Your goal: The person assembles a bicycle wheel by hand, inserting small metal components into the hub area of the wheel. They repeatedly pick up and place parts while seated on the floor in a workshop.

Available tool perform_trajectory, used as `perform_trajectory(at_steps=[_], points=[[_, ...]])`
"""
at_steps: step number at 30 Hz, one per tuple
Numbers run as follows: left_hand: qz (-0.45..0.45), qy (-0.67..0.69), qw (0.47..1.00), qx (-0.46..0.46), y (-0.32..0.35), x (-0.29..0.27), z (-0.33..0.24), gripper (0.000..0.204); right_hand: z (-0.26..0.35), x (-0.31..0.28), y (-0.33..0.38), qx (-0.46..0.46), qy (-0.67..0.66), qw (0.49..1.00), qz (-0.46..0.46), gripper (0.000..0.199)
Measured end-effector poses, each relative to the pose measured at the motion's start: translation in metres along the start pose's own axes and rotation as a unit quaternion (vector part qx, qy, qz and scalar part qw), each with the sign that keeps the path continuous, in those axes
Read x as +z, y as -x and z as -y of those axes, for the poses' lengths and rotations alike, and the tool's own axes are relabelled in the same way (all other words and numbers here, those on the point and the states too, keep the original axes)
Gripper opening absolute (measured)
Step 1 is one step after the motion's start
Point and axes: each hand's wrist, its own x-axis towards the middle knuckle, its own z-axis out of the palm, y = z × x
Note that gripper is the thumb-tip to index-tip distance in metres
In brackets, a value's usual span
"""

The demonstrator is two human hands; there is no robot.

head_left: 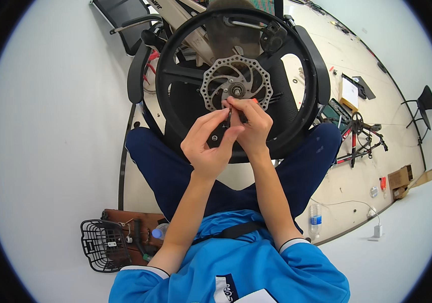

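Black piece [229, 117] between both hands [206, 149] [254, 126]

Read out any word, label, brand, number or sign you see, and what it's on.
Blue shirt: letters on a dark patch, partly folded; not copied out.
Pale bike frame: dark letters, partly shown; not copied out.
Bottle label: too small to read.
White basket tag: too small to read.
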Motion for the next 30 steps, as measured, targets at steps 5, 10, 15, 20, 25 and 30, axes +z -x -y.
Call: perform_trajectory(at_steps=[5,10,15,20,25,30], points=[[0.012,0.007,1.000,-0.005,-0.013,0.001,0.003,0.019,-0.001,0.006,-0.004,-0.003,0.003,1.000,-0.030,0.016],[-0.008,0.193,0.973,-0.127,-0.012,0.010,0.023,0.024,-0.005,0.010,0.001,0.003,0.021,1.000,-0.021,0.018],[-0.029,0.090,0.995,-0.045,-0.008,0.015,0.025,0.019,-0.006,0.018,0.005,-0.016,0.040,0.996,-0.078,0.021],[-0.003,0.009,1.000,0.026,-0.015,0.013,0.017,0.017,0.002,0.012,0.006,0.003,0.010,0.998,-0.055,0.020],[0.065,-0.098,0.986,0.117,-0.020,0.006,0.018,0.018,-0.004,0.002,0.016,-0.001,0.018,1.000,-0.008,0.029],[-0.068,0.043,0.995,-0.065,0.002,0.016,0.019,0.019,-0.008,0.007,0.018,-0.008,0.005,0.999,-0.041,0.023]])
